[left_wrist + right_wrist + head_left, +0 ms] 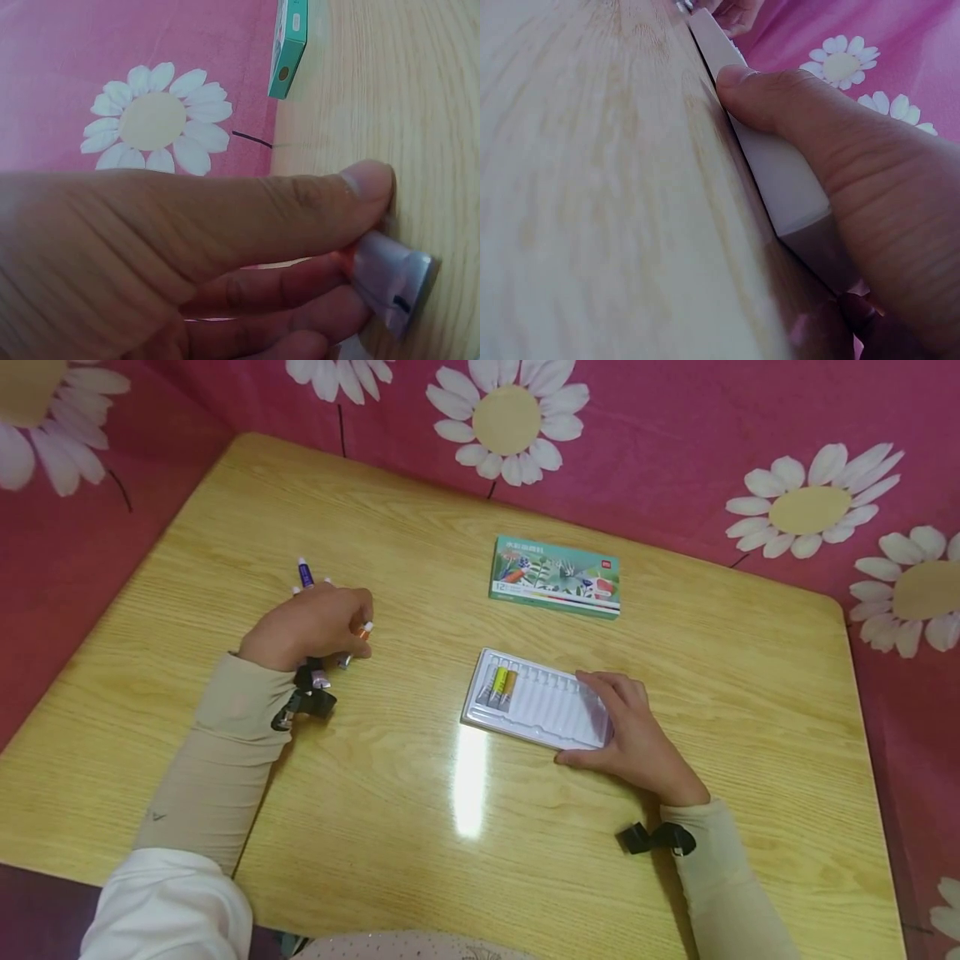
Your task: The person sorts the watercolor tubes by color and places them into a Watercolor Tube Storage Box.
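Note:
My left hand (311,625) pinches a small paint tube with a white cap and an orange band (364,632) between thumb and fingers. Its flat silver end (396,281) sticks out past the fingertips in the left wrist view. Partly hidden under that hand lie several other tubes, one of them a purple tube (304,572). On the right, my right hand (633,735) grips the end of a white plastic tray (558,703), thumb along the near side and fingers over the far side. The tray's left slots hold a yellow tube (498,685), an ochre tube (508,687) and a greyish one.
A green paint box (555,577) with a printed plant picture lies behind the tray on the wooden table (390,827). Pink cloth with large white daisies (507,420) hangs along the table's back and sides.

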### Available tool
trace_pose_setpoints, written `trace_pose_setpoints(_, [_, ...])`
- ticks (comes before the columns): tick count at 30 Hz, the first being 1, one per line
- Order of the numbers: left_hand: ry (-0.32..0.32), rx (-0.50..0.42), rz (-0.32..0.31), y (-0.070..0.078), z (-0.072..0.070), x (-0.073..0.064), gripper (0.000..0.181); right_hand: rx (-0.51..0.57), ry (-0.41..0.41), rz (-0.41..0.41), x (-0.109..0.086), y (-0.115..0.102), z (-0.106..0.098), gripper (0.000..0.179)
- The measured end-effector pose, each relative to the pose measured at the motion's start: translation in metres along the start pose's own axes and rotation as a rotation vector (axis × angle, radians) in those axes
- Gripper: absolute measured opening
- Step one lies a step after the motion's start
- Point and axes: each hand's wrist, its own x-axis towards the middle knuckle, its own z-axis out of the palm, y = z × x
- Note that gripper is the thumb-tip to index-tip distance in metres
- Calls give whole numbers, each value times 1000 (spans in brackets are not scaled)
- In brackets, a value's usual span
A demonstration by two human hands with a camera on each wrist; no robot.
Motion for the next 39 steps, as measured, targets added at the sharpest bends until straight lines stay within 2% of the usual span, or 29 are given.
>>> trace_pose_setpoints(5, [-9,30,-1,4,0,1,32,-1,6,-6,0,0,0,114])
trace_pose_setpoints(12, [26,53,22,4,2,1,33,1,10,-12,0,-1,-1,114])
trace_pose_setpoints(19, [33,74,26,6,3,3,32,-12,11,-11,0,-1,-1,115])
trace_pose_setpoints(30, [43,67,61,8,5,3,35,-4,6,-10,1,0,0,115])
trace_pose_setpoints(39, [52,69,87,9,5,4,27,-7,19,-25,1,1,0,115])
